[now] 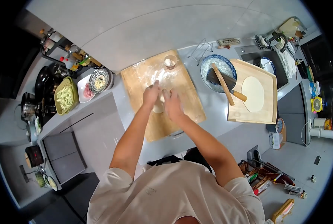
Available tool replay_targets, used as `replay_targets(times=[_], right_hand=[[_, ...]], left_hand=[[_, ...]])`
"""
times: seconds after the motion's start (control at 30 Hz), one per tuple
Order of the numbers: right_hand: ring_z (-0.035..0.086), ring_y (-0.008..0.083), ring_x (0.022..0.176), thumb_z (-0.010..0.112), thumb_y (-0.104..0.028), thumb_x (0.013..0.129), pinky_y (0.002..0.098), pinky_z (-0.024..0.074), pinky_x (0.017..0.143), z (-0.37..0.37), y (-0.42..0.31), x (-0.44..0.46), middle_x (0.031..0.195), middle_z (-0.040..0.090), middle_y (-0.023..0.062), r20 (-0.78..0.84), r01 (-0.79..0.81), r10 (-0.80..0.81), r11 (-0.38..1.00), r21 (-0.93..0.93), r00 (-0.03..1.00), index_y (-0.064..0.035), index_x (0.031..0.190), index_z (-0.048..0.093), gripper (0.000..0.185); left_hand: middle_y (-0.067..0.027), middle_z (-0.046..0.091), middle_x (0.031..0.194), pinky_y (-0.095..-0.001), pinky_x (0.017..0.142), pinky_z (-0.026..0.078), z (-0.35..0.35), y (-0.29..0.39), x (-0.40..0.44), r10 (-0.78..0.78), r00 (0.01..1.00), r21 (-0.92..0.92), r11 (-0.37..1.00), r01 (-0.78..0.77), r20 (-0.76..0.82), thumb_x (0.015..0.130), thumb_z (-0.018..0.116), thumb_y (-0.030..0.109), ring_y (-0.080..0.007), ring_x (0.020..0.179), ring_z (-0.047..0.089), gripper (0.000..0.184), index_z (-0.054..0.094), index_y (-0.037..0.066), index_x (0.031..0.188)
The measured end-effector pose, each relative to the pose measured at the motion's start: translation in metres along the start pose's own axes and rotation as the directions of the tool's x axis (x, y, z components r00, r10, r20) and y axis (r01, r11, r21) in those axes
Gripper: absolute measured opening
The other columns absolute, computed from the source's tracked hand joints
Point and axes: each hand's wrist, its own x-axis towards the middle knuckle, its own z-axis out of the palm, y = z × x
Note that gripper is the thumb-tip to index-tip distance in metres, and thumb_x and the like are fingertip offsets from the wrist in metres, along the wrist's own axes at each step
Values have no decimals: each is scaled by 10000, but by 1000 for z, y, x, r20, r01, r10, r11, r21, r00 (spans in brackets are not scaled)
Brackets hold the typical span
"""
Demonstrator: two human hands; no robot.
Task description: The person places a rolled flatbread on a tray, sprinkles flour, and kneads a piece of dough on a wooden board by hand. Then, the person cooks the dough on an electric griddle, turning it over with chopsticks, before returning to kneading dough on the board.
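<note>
Both of my hands are over a floured wooden board (136, 80), on a small pale piece of dough (158, 108). My left hand (150, 95) presses the dough from the left, its fingers curled and partly hidden. On the other side my right hand (173, 104) bends its fingers over the same dough, slightly blurred. Loose flour is spread across the board's upper half. Near the board's back corner stands a small cup of flour (170, 62).
To the right, a rolling pin (222, 84) and a cleaver (222, 79) lie across a blue-rimmed bowl (207, 59). A wooden tray (235, 115) holds a flat dough sheet (253, 94). Leftward are a green basket (75, 99) of cut vegetables, a white dish (83, 83) and a patterned bowl (93, 76).
</note>
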Motion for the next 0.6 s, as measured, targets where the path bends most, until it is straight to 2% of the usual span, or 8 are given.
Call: replay_targets(times=[0.03,0.1,0.13,0.2,0.23,0.33,0.43,0.6], right_hand=[[553,450,1267,793,-247,886,507,500,1059,-4,-3,-13,1462,475,276,10,87,-88,994,59,996,-126,1533,499,722],[494,463,1334,823,-253,856,508,465,1111,-18,4,-35,1500,443,270,18,249,-256,952,176,966,-122,1577,463,816],[484,465,1347,842,-256,834,509,458,1115,-19,14,-39,1507,438,269,-18,222,-223,950,222,975,-101,1584,445,863],[464,469,1371,880,-261,790,511,444,1124,-14,36,-44,1521,428,269,-83,161,-142,935,315,986,-59,1599,409,958],[512,455,1332,876,-231,805,499,469,1096,-12,41,-46,1498,473,261,-108,183,-173,979,92,979,-68,1595,414,929],[572,428,1276,857,-196,832,487,493,1065,7,50,-42,1449,540,238,-4,120,-124,950,288,992,-69,1577,435,866],[634,419,1167,822,-173,870,495,529,987,21,47,-31,1364,598,215,-101,44,-26,982,181,995,-64,1537,470,762],[662,454,1074,787,-224,913,531,563,896,19,38,24,1265,612,248,21,-103,100,978,182,995,-67,1448,528,615]], left_hand=[[-180,777,960,-457,873,536,0,7,-28,136,991,194,972,-132,-8,1029,501,543,-398,899,716,582,778,32,1029],[-172,773,1010,-469,887,527,6,-25,-44,278,958,354,905,-236,-71,1047,497,463,-386,947,708,503,778,46,1053],[-169,771,1034,-476,893,522,10,-42,-48,349,932,430,859,-278,-94,1056,496,424,-380,970,705,467,778,52,1064],[-144,756,1090,-491,928,500,18,-68,-59,640,759,471,711,-522,-124,1063,497,356,-361,1042,682,388,778,90,1096],[-132,749,1118,-499,945,489,20,-73,-60,759,637,496,608,-620,-134,1067,498,322,-351,1078,670,355,779,109,1112],[-95,704,1199,-519,990,448,31,-76,-55,763,629,593,577,-561,-149,1064,522,291,-337,1167,613,300,765,143,1159],[-101,690,1230,-512,1021,434,36,-65,-38,747,650,655,561,-506,-138,1093,493,305,-341,1181,600,321,746,128,1179],[-94,683,1222,-513,1014,428,39,-33,12,631,745,711,624,-323,-215,1091,485,359,-343,1165,579,359,756,136,1166]])
